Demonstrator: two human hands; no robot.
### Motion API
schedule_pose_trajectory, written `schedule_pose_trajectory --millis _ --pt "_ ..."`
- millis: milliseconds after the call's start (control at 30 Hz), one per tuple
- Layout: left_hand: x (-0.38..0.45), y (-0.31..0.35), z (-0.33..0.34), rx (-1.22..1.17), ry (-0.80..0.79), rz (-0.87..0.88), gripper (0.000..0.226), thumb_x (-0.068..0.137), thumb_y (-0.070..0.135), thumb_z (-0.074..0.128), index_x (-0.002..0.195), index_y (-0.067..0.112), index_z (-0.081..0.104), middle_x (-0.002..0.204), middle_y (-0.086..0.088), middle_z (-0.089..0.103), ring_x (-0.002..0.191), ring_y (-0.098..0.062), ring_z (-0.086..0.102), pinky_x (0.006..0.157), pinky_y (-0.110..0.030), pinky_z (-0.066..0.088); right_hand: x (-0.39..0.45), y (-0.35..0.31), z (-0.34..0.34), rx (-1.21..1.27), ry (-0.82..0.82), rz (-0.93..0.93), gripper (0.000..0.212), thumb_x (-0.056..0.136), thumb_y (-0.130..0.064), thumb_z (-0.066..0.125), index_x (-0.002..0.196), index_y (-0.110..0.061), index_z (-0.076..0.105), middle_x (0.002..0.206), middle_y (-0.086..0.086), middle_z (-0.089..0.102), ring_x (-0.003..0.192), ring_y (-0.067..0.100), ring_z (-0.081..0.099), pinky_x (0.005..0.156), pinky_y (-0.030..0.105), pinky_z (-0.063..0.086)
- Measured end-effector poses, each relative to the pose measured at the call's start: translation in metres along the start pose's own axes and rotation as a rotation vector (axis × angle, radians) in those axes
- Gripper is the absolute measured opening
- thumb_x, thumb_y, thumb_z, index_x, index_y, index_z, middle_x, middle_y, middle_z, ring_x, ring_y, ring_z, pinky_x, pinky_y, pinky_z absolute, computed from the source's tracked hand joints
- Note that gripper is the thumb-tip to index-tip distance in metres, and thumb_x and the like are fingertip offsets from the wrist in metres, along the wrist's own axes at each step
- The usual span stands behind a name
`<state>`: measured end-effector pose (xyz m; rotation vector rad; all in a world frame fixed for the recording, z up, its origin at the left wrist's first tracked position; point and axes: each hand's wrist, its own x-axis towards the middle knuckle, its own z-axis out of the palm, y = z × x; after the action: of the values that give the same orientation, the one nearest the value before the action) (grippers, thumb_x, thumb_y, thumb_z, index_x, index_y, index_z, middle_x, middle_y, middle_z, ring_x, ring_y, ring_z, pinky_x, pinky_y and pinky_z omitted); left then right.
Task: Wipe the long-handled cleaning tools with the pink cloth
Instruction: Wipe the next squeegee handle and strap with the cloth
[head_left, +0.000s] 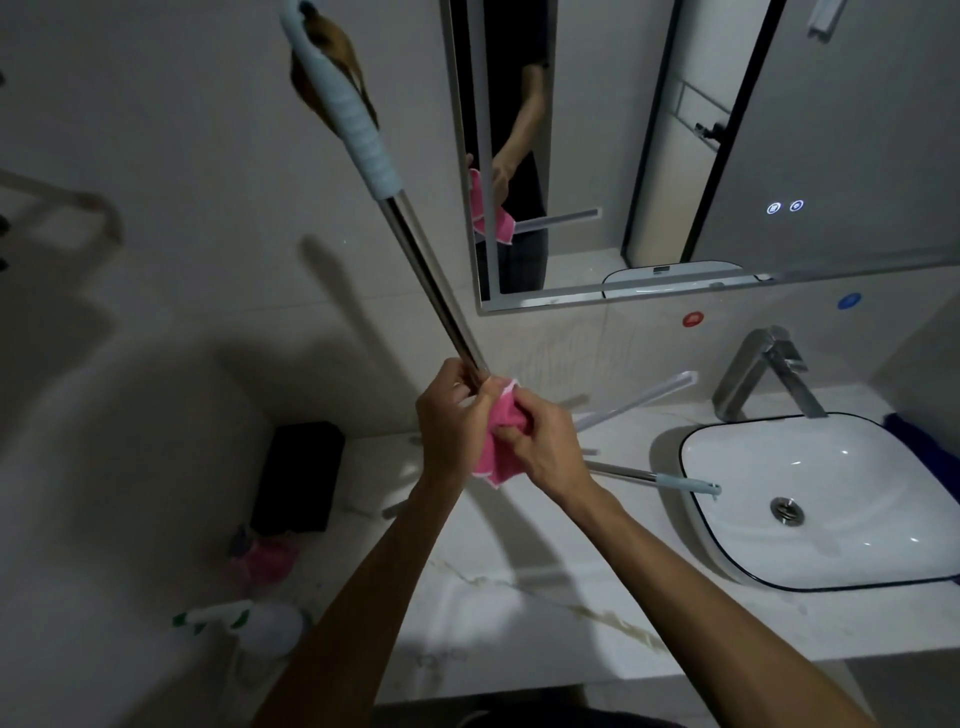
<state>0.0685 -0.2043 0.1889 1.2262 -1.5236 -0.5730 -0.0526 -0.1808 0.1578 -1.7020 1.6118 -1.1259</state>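
Note:
A long-handled tool (415, 244) with a shiny metal shaft and a pale blue ribbed grip slants up to the upper left, a brown strap hanging at its top end. My left hand (449, 421) grips the shaft at its lower part. My right hand (545, 441) holds the pink cloth (501, 441) bunched around the shaft just below the left hand. A second tool (654, 475) with a metal shaft and pale blue end lies on the counter, its tip over the basin rim. Two translucent rods (639, 397) lie behind it.
A white basin (727, 561) with a chrome faucet (763, 374) sits at the right on the marble counter (519, 613). A black box (298, 475), a pink object and a spray bottle (260, 623) stand at the counter's left. A mirror (675, 156) hangs on the wall.

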Motion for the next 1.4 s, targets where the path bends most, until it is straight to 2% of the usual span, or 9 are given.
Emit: schedule_pose_trajectory --millis 167,267,400,700,800,900,1067,1200,1400 --pt "0.008 -0.014 -0.003 -0.043 0.165 -0.199 0.010 0.093 0.011 0.066 0.088 0.004 0.062 0.075 0.008 0.061 0.065 0.003 0.058 0.063 -0.009 0.045 -0.001 -0.005 -0.007 0.176 0.123 0.024 0.021 0.093 -0.001 0.063 0.103 -0.013 0.077 0.082 -0.005 0.069 0.071 -0.007 0.059 0.067 0.003 0.043" --pt "0.013 -0.030 -0.012 -0.027 0.265 -0.299 0.015 0.095 0.015 0.064 0.094 0.000 0.061 0.084 -0.004 0.065 0.074 -0.017 0.059 0.068 -0.024 0.047 0.001 -0.005 -0.012 0.296 0.324 0.052 0.026 0.097 -0.003 0.059 0.086 -0.025 0.068 0.071 -0.006 0.062 0.060 -0.004 0.053 0.059 0.009 0.040" --pt "0.014 -0.051 -0.016 0.026 0.279 -0.384 0.018 0.097 0.012 0.059 0.101 -0.006 0.059 0.095 -0.021 0.067 0.082 -0.027 0.060 0.066 -0.020 0.036 0.001 0.000 -0.020 0.429 0.460 0.112 0.024 0.104 -0.012 0.051 0.082 -0.013 0.060 0.068 -0.005 0.056 0.055 -0.003 0.047 0.053 0.014 0.040" --pt "0.018 -0.078 -0.019 0.055 0.315 -0.489 0.024 0.099 0.013 0.054 0.107 -0.010 0.054 0.106 -0.032 0.064 0.098 -0.043 0.062 0.077 -0.034 0.041 -0.002 0.045 -0.021 0.466 0.546 0.402 0.034 0.105 -0.032 0.051 0.088 -0.004 0.061 0.083 0.008 0.064 0.072 0.017 0.058 0.070 0.035 0.053" --pt "0.018 -0.077 -0.019 -0.026 0.356 -0.580 0.028 0.101 0.014 0.051 0.110 -0.012 0.052 0.112 -0.034 0.062 0.104 -0.044 0.060 0.085 -0.040 0.044 -0.009 0.055 -0.017 0.439 0.614 0.506 0.048 0.101 -0.054 0.044 0.089 -0.012 0.063 0.090 0.010 0.069 0.084 0.026 0.067 0.080 0.051 0.057" --pt "0.014 -0.077 -0.019 -0.134 0.358 -0.669 0.035 0.101 0.020 0.052 0.112 -0.013 0.054 0.117 -0.034 0.061 0.108 -0.044 0.060 0.091 -0.042 0.046 -0.011 0.055 -0.019 0.504 0.643 0.580 0.074 0.086 -0.081 0.033 0.094 -0.015 0.065 0.095 0.010 0.070 0.091 0.027 0.068 0.085 0.048 0.056" --pt "0.005 -0.134 -0.001 -0.308 0.318 -0.733 0.050 0.073 0.057 0.054 0.096 0.013 0.054 0.104 -0.015 0.065 0.101 -0.035 0.067 0.091 -0.057 0.055 0.000 0.042 -0.026 0.540 0.434 0.480 0.031 0.106 -0.033 0.048 0.101 -0.010 0.068 0.091 0.010 0.072 0.081 0.022 0.068 0.069 0.031 0.053" --pt "-0.003 -0.082 -0.005 -0.324 0.226 -0.729 0.023 0.096 0.030 0.057 0.099 0.008 0.056 0.097 -0.010 0.063 0.089 -0.026 0.066 0.088 -0.051 0.058 0.008 0.031 -0.029 0.504 0.337 0.336 0.010 0.098 -0.016 0.061 0.091 -0.015 0.068 0.092 0.009 0.073 0.081 0.012 0.069 0.072 0.022 0.053" --pt "-0.006 -0.081 -0.009 -0.310 0.194 -0.703 0.012 0.099 0.015 0.058 0.093 0.004 0.060 0.094 -0.014 0.065 0.085 -0.023 0.066 0.070 -0.033 0.056 0.013 0.021 -0.038 0.437 0.287 0.213 0.018 0.095 -0.007 0.064 0.079 -0.015 0.066 0.077 0.005 0.068 0.066 0.003 0.065 0.067 0.016 0.053"
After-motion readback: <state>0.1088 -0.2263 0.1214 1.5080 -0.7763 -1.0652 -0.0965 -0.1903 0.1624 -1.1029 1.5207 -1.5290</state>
